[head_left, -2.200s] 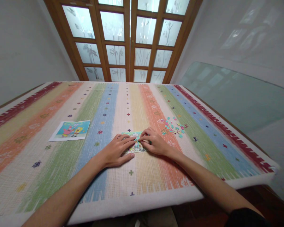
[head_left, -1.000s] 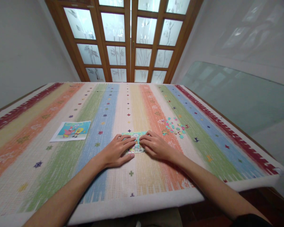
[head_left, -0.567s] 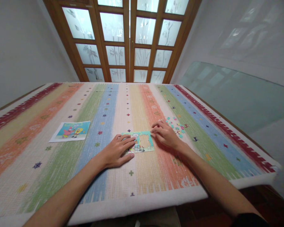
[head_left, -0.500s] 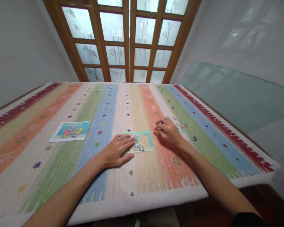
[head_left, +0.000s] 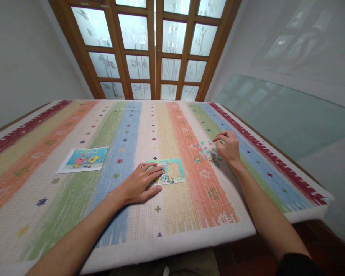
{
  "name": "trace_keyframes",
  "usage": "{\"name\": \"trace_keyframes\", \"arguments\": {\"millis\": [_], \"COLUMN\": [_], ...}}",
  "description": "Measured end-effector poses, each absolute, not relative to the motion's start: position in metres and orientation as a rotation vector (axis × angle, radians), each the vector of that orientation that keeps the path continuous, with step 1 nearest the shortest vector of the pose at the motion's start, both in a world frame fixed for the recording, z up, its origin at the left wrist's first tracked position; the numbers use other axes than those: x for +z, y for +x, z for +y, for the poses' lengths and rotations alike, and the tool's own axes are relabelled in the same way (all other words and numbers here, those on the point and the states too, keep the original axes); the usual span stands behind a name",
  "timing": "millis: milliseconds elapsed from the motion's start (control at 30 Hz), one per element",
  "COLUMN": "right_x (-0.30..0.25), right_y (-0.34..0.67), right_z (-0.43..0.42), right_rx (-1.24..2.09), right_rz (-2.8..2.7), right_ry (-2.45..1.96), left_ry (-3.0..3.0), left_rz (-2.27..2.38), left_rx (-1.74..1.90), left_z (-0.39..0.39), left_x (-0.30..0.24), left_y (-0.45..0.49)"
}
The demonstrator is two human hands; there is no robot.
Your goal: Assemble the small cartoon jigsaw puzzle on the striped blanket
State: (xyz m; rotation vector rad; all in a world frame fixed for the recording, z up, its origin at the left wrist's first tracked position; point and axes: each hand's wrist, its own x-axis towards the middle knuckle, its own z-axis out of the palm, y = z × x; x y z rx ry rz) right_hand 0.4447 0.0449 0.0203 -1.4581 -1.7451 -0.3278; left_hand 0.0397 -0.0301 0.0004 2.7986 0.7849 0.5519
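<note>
A small, partly built jigsaw puzzle [head_left: 172,171] lies on the striped cloth, with an unfilled gap in its right half. My left hand [head_left: 139,184] rests flat on the puzzle's left side, fingers stretched out. My right hand [head_left: 228,147] hovers over a scatter of loose puzzle pieces [head_left: 206,152] to the right of the puzzle. Its fingers are curled and its thumb and forefinger are drawn together in a pinch. I cannot make out whether a piece is between them.
A cartoon reference picture [head_left: 82,158] lies on the cloth at the left. The striped tablecloth [head_left: 74,207] covers the whole table. Wooden glazed doors [head_left: 149,50] stand behind it. A sheet of glass [head_left: 290,115] leans along the right wall beside the table's right edge.
My right hand left the puzzle and moved right and away, to the loose pieces. The puzzle's open gap came into view. My left hand stayed in place.
</note>
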Motion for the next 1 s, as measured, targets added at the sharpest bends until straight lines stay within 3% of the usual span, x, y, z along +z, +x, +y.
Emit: {"name": "trace_keyframes", "arguments": {"millis": [1000], "right_x": [0.021], "right_y": [0.475], "right_z": [0.046], "right_rx": [-0.173], "right_rz": [-1.853], "right_ry": [-1.635], "left_ry": [2.677], "left_rz": [0.967], "left_rx": [0.638], "left_z": [-0.018], "left_x": [0.001], "left_y": [0.015]}}
